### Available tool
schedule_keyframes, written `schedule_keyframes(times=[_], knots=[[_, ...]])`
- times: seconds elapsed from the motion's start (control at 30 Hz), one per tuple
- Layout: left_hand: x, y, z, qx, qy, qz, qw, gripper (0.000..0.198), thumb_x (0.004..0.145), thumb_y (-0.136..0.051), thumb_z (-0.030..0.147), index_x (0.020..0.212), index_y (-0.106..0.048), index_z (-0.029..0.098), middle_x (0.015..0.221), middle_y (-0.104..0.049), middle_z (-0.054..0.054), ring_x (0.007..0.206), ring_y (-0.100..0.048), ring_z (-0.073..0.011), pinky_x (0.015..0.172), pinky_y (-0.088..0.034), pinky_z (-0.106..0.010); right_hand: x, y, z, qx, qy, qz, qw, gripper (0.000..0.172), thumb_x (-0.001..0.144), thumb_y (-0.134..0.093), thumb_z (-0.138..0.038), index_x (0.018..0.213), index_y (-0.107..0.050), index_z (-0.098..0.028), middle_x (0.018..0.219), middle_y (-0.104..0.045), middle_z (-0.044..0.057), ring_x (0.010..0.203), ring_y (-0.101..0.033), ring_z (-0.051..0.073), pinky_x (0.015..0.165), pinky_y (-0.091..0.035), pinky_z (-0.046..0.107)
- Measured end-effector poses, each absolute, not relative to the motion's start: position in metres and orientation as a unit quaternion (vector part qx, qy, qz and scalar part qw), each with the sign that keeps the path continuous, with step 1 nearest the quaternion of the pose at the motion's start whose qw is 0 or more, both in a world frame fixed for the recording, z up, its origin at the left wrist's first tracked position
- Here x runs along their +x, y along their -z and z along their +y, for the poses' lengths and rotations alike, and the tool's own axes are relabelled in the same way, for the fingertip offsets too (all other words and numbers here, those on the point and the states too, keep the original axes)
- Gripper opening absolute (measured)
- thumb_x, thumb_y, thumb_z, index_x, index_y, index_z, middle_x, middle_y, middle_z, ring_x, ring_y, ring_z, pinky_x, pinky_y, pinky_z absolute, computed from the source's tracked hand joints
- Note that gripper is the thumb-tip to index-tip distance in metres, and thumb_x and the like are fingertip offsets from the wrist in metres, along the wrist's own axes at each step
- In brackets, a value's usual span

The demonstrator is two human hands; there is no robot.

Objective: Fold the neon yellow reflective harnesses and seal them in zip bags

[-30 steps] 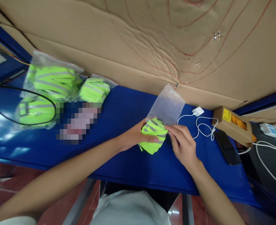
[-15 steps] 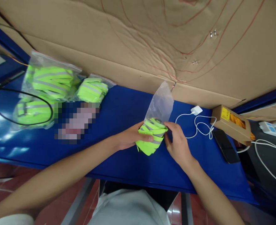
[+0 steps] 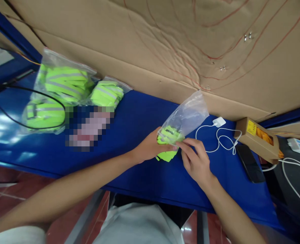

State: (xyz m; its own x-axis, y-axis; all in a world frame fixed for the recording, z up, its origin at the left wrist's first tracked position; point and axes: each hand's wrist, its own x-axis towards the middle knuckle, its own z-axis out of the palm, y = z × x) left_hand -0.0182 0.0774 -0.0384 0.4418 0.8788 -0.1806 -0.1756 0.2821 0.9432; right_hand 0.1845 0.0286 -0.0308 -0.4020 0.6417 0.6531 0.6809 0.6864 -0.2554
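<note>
A bundle of neon-yellow reflective straps (image 3: 168,155) with grey stripes is partly inside a clear plastic bag (image 3: 190,113). My left hand (image 3: 152,145) is closed round the bundle from the left, thumb across its front. On the right, my right hand (image 3: 195,159) pinches the edge of the bag by the bundle's lower right side. The bag's far part stretches up and right, toward the cardboard. The bundle's lower end sticks out of the plastic.
Clear bags of similar straps (image 3: 66,83) lie at the back left beside a pixelated pinkish item (image 3: 91,128). A black cable (image 3: 33,89) loops over them. To the right are a white charger (image 3: 219,121) with its cord, a black phone (image 3: 250,164) and a cardboard box (image 3: 258,139).
The bag has been drawn down over more of the bundle and now leans further right. My right hand's fingers have closed on the bag's edge. The whole view has shifted slightly.
</note>
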Motion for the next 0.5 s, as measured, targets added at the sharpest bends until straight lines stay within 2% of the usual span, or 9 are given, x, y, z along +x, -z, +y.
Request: schedule_keyframes(times=[0.1, 0.17, 0.27, 0.37, 0.5], knots=[[-0.020, 0.037, 0.078, 0.469, -0.390, 0.380, 0.695, 0.072, 0.065, -0.096, 0.030, 0.126, -0.061, 0.018, 0.121, -0.073, -0.010, 0.110, -0.070, -0.0271, 0.097, -0.056, -0.043, 0.183, 0.030, 0.029, -0.425, -0.017, -0.803, 0.418, 0.042, 0.092, -0.063, -0.001, 0.126, -0.065, -0.026, 0.121, -0.055, 0.009, 0.108, -0.063, 0.020, 0.090, -0.060, 0.035], [-0.022, 0.032, 0.079, 0.478, -0.403, 0.351, 0.697, 0.071, 0.065, -0.096, 0.029, 0.126, -0.061, 0.018, 0.121, -0.073, -0.010, 0.110, -0.071, -0.0276, 0.096, -0.057, -0.043, 0.182, 0.032, 0.030, -0.454, -0.106, -0.746, 0.476, 0.041, 0.092, -0.068, -0.010, 0.128, -0.061, -0.029, 0.128, -0.051, 0.009, 0.109, -0.063, 0.020, 0.091, -0.060, 0.036], [-0.021, 0.025, 0.078, 0.488, -0.423, 0.264, 0.716, 0.060, 0.072, -0.092, 0.032, 0.125, -0.065, 0.019, 0.121, -0.074, -0.009, 0.112, -0.072, -0.0277, 0.097, -0.057, -0.041, 0.178, 0.038, 0.031, -0.441, -0.314, -0.654, 0.529, 0.059, 0.093, -0.073, -0.028, 0.143, -0.044, -0.035, 0.141, -0.048, 0.009, 0.116, -0.063, 0.021, 0.095, -0.061, 0.040], [-0.017, 0.023, 0.075, 0.497, -0.440, 0.231, 0.711, 0.056, 0.075, -0.090, 0.037, 0.123, -0.068, 0.019, 0.120, -0.076, -0.010, 0.113, -0.072, -0.0290, 0.100, -0.057, -0.040, 0.167, 0.043, 0.029, -0.409, -0.488, -0.611, 0.470, 0.060, 0.096, -0.070, -0.042, 0.147, -0.041, -0.033, 0.143, -0.057, 0.010, 0.125, -0.065, 0.024, 0.103, -0.059, 0.043], [-0.010, 0.029, 0.070, 0.511, -0.469, 0.248, 0.677, 0.062, 0.078, -0.087, 0.046, 0.130, -0.065, 0.020, 0.122, -0.074, -0.011, 0.116, -0.071, -0.0299, 0.103, -0.055, -0.041, 0.150, 0.039, 0.025, -0.449, -0.515, -0.577, 0.448, 0.053, 0.098, -0.065, -0.049, 0.144, -0.050, -0.026, 0.137, -0.066, 0.011, 0.126, -0.066, 0.026, 0.108, -0.057, 0.042]])
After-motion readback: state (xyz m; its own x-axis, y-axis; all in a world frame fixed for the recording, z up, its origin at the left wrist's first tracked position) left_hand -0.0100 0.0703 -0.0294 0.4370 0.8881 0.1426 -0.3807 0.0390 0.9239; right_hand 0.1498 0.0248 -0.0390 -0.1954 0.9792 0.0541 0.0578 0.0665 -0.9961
